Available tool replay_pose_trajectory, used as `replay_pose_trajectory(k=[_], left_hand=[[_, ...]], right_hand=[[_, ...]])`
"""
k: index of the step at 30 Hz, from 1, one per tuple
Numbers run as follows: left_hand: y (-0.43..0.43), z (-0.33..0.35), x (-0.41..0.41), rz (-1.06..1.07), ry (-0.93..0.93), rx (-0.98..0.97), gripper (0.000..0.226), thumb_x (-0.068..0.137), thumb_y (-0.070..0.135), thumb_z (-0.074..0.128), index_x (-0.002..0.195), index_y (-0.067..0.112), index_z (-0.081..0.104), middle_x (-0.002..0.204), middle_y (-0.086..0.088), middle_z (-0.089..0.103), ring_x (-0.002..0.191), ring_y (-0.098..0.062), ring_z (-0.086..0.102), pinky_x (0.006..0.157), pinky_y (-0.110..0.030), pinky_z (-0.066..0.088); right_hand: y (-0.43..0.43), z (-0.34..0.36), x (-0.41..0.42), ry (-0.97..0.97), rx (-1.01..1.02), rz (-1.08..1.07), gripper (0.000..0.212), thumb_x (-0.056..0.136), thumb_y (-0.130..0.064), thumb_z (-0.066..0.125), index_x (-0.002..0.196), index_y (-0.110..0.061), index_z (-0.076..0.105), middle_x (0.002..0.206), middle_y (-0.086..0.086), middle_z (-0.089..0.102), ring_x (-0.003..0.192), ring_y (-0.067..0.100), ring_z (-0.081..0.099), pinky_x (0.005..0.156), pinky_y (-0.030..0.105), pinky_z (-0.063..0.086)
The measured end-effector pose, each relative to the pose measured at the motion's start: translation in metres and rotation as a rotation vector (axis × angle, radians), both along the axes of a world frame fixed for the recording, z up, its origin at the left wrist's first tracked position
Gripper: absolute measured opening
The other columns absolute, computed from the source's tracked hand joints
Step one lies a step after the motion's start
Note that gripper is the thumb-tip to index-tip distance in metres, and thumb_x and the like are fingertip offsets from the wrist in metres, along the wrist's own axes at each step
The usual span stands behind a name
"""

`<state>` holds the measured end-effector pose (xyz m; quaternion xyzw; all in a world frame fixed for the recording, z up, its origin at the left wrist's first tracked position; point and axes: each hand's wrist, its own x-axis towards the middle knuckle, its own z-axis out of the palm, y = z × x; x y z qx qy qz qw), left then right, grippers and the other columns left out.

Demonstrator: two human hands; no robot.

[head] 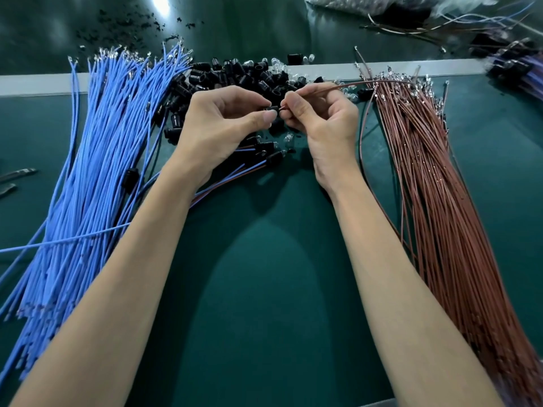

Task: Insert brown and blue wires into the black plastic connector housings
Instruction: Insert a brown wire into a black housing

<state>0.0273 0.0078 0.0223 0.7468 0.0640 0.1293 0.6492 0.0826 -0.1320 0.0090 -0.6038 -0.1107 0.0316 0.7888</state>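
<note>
Housing (272, 108): one small black one is up off the worktop (264, 304), pinched between the thumb and fingertips of the left hand (223, 124). The right hand (320, 118) pinches a brown wire (352, 83) close to its end, and that end is right at the mouth of the housing. I cannot tell if the tip is inside, because the fingers hide it. The rest of the wire bends up and off to the right, over the pile of brown wires (440, 201). The blue wires (97, 171) lie in a big pile on the left. A heap of loose housings (241, 74) lies behind the hands. A few done pieces (266, 157), with a blue and a brown wire in them, lie just below the left hand. To do this step well, I think the left hand should hold the housing very still. The right hand should point the wire end straight at the hole. A grip close to the tip will stop the wire from bending. Push gently and straight until it stops. If it sticks, pull back and turn the tip a little, and do not force it. A small tug will show if it holds. A blue wire likely goes in after that.
</note>
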Motion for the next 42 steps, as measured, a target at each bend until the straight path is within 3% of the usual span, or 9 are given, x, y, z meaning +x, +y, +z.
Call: replay_pose_trajectory(k=[10, 17, 21, 27, 31, 35, 39, 42], left_hand=[[0.0, -0.001, 0.001, 0.004, -0.024, -0.006, 0.016, 0.072, 0.01, 0.081, 0.082, 0.017, 0.07, 0.069, 0.011, 0.072, 0.07, -0.005, 0.066, 0.074, -0.02, 0.053], [0.003, -0.002, 0.001, 0.033, -0.012, 0.028, 0.015, 0.072, 0.014, 0.082, 0.083, 0.015, 0.072, 0.071, 0.012, 0.073, 0.07, -0.003, 0.067, 0.071, -0.018, 0.052], [0.012, -0.001, 0.0, 0.066, -0.012, 0.093, 0.018, 0.071, 0.018, 0.083, 0.085, 0.016, 0.072, 0.071, 0.014, 0.072, 0.069, -0.002, 0.067, 0.072, -0.018, 0.053], [0.013, 0.008, -0.001, -0.001, -0.004, 0.385, 0.017, 0.073, 0.025, 0.082, 0.087, 0.021, 0.073, 0.078, 0.009, 0.071, 0.069, 0.003, 0.065, 0.071, -0.015, 0.052], [0.015, 0.011, -0.001, -0.011, 0.012, 0.611, 0.018, 0.075, 0.026, 0.079, 0.092, 0.018, 0.076, 0.079, 0.006, 0.07, 0.072, 0.007, 0.061, 0.072, -0.003, 0.043], [0.02, 0.016, -0.002, 0.026, 0.013, 0.636, 0.023, 0.076, 0.029, 0.079, 0.095, 0.017, 0.076, 0.083, 0.005, 0.071, 0.076, -0.003, 0.065, 0.076, -0.009, 0.047], [0.014, 0.02, -0.002, 0.008, -0.026, 0.691, 0.02, 0.076, 0.03, 0.078, 0.093, 0.019, 0.076, 0.079, 0.007, 0.07, 0.077, -0.005, 0.066, 0.079, -0.018, 0.051], [0.013, 0.02, -0.001, 0.008, -0.024, 0.698, 0.02, 0.077, 0.03, 0.077, 0.094, 0.019, 0.076, 0.081, 0.006, 0.071, 0.078, -0.005, 0.067, 0.078, -0.018, 0.051]], right_hand=[[0.0, -0.003, 0.001, -0.023, -0.042, -0.027, 0.014, 0.081, 0.004, 0.069, 0.077, -0.007, 0.062, 0.066, -0.003, 0.069, 0.06, 0.008, 0.064, 0.06, 0.018, 0.051], [-0.002, 0.0, 0.0, -0.007, -0.113, 0.078, 0.011, 0.08, -0.002, 0.073, 0.075, -0.011, 0.068, 0.068, -0.004, 0.07, 0.068, 0.008, 0.065, 0.066, 0.019, 0.05], [-0.003, 0.0, 0.004, 0.119, 0.102, 0.074, 0.007, 0.093, -0.003, 0.058, 0.086, -0.003, 0.059, 0.077, 0.006, 0.069, 0.066, 0.012, 0.067, 0.064, 0.018, 0.053], [-0.001, -0.006, 0.003, 0.021, -0.116, 0.071, 0.012, 0.085, 0.0, 0.067, 0.076, -0.007, 0.064, 0.067, -0.001, 0.068, 0.063, 0.008, 0.065, 0.063, 0.018, 0.052], [-0.001, -0.004, 0.003, 0.034, -0.091, 0.135, 0.009, 0.084, -0.002, 0.069, 0.077, -0.007, 0.065, 0.069, 0.003, 0.07, 0.065, 0.012, 0.066, 0.066, 0.02, 0.052], [-0.003, -0.003, 0.006, 0.113, 0.086, 0.044, 0.011, 0.091, 0.0, 0.059, 0.081, -0.004, 0.062, 0.071, 0.003, 0.07, 0.063, 0.011, 0.066, 0.063, 0.017, 0.052], [0.0, -0.004, 0.001, -0.024, -0.176, 0.093, 0.011, 0.085, -0.001, 0.068, 0.076, -0.008, 0.066, 0.068, 0.0, 0.069, 0.059, 0.008, 0.063, 0.059, 0.018, 0.05], [0.0, -0.001, 0.0, 0.007, -0.119, 0.108, 0.009, 0.087, -0.005, 0.067, 0.079, -0.009, 0.065, 0.073, 0.005, 0.069, 0.059, 0.01, 0.063, 0.058, 0.018, 0.05]])
